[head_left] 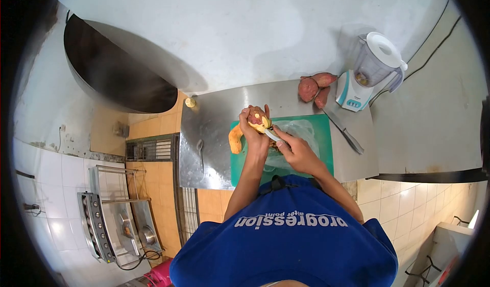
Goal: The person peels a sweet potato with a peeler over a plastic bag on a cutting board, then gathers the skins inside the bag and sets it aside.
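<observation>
My left hand is wrapped round a partly peeled sweet potato, red skin on one side and yellow flesh bared on the other. In my right hand is a small knife, its blade against the sweet potato's lower edge. Both hands are above a green cutting board. A peeled orange sweet potato lies at the board's left edge. A clear plastic bag covers part of the board. Dark peelings show partly under my hands.
Unpeeled sweet potatoes sit at the back of the steel table, beside a blender. A large knife lies right of the board. A spoon is on the left, and a small yellowish piece at the far left corner.
</observation>
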Demonstrator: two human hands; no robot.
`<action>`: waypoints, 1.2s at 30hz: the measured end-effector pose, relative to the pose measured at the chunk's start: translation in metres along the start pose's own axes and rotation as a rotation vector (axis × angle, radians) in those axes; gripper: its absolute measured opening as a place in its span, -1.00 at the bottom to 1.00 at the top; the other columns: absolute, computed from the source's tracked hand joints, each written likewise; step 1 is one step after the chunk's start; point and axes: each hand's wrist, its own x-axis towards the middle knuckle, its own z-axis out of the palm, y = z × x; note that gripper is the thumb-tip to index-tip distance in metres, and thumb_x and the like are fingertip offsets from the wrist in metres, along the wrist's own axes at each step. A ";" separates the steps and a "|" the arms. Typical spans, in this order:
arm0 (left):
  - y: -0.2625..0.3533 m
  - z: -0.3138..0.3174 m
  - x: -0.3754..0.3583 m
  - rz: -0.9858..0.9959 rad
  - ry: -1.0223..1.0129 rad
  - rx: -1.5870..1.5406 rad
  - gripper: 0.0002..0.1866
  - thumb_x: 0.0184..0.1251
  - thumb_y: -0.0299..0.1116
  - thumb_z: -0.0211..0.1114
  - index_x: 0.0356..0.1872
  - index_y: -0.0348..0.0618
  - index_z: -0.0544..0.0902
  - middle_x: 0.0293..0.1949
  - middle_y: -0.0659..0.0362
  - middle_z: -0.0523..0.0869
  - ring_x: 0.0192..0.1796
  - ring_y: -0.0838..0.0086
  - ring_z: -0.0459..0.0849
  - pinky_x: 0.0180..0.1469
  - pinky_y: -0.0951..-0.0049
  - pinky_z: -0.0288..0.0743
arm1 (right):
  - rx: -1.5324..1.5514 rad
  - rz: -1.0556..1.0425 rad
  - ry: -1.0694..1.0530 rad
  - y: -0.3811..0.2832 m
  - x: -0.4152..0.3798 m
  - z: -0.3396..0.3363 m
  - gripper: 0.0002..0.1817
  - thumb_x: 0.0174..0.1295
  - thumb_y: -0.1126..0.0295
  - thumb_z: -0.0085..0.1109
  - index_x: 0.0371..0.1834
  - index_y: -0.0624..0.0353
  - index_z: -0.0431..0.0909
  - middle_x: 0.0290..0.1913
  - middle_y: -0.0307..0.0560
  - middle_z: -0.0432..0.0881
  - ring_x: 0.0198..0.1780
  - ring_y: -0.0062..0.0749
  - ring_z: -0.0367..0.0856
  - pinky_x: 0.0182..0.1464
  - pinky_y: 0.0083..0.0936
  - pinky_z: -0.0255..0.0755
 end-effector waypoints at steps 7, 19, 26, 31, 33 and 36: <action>0.017 -0.002 0.023 -0.001 -0.084 -0.107 -0.85 0.36 -0.26 0.26 -0.23 -0.07 0.52 -0.34 0.28 0.58 -0.24 0.50 0.60 0.29 0.07 0.59 | -0.052 -0.102 0.002 0.029 -0.008 0.008 -0.46 0.53 0.21 -0.01 0.50 0.18 0.39 0.18 0.41 0.62 0.17 0.14 0.65 0.27 -0.17 0.42; 0.005 -0.012 0.008 -0.208 -0.075 0.116 -0.64 0.52 -0.03 0.24 -0.10 -0.17 0.54 -0.13 0.10 0.64 0.02 0.23 0.69 0.15 0.18 0.61 | -0.072 0.015 0.127 -0.013 0.016 -0.016 -0.43 0.50 0.30 0.03 0.56 0.15 0.30 0.09 0.34 0.66 0.07 0.31 0.63 0.13 -0.12 0.50; -0.006 -0.007 -0.002 -0.217 -0.054 0.114 -0.64 0.48 -0.06 0.29 -0.04 -0.15 0.51 -0.06 0.13 0.60 0.09 0.27 0.65 0.18 0.21 0.59 | -0.187 -0.033 0.139 -0.001 0.021 -0.010 -0.40 0.48 0.30 0.04 0.57 0.13 0.29 0.10 0.38 0.64 0.08 0.32 0.62 0.13 -0.07 0.48; -0.001 -0.003 0.006 -0.101 -0.024 0.083 -0.65 0.44 -0.10 0.32 -0.03 -0.13 0.50 -0.06 0.17 0.60 0.09 0.31 0.64 0.27 0.19 0.60 | -0.157 -0.070 0.067 0.006 0.008 0.002 -0.41 0.46 0.29 0.05 0.54 0.20 0.33 0.01 0.37 0.67 0.06 0.27 0.63 0.14 -0.06 0.45; 0.005 0.003 0.012 -0.084 -0.034 0.068 -0.65 0.44 -0.10 0.32 -0.03 -0.13 0.50 -0.06 0.17 0.60 0.08 0.31 0.64 0.29 0.18 0.59 | -0.111 -0.113 0.100 0.012 0.004 0.012 -0.42 0.46 0.29 0.06 0.53 0.21 0.34 0.02 0.37 0.67 0.07 0.25 0.63 0.16 -0.06 0.44; 0.010 0.007 0.010 -0.097 -0.042 0.016 -0.66 0.44 -0.11 0.32 -0.04 -0.14 0.49 -0.07 0.16 0.60 0.06 0.30 0.65 0.31 0.14 0.59 | -0.042 -0.065 0.061 0.003 0.007 0.003 -0.43 0.47 0.29 0.05 0.51 0.23 0.36 0.07 0.38 0.66 0.11 0.23 0.64 0.19 -0.09 0.45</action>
